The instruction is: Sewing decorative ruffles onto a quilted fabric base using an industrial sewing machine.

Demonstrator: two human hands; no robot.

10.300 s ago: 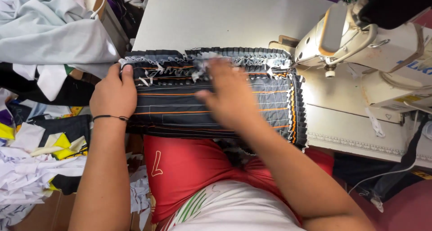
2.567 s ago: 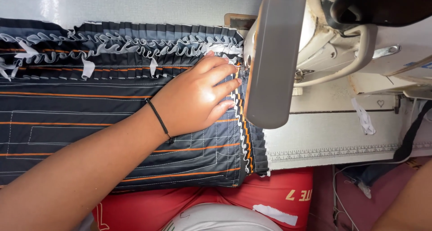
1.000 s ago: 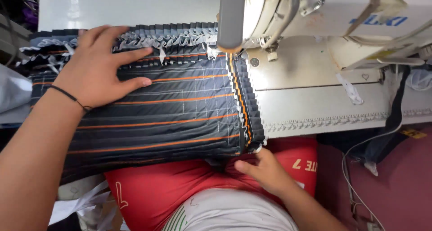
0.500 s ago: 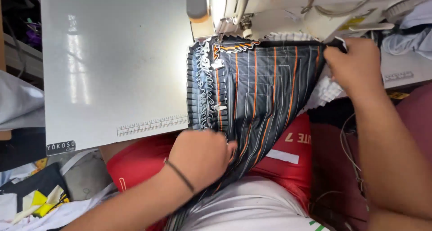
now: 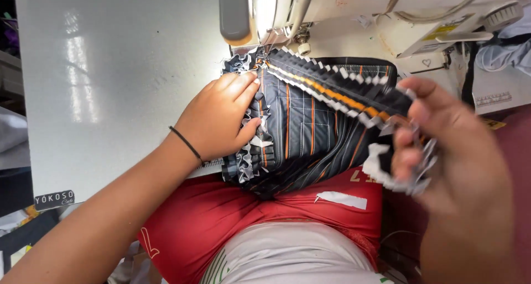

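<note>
Left hand (image 5: 220,118) presses flat on the dark striped pleated fabric (image 5: 310,132) at the sewing machine's needle (image 5: 264,50); right hand (image 5: 451,151) pinches its frilled edge (blurred). Uneven tension could skew the seam.

Bright, even daylight fills my view. The white table (image 5: 110,85) shines hard near its left edge, where a streak of glare runs top to bottom and washes out the surface. The pale sewing machine (image 5: 354,13) is nearly overexposed along the far edge. My left hand (image 5: 218,121) is sharp and casts a soft shadow onto the dark striped fabric (image 5: 310,134). My right hand (image 5: 459,168), close to the lens, is smeared by motion blur, its grip indistinct
</note>
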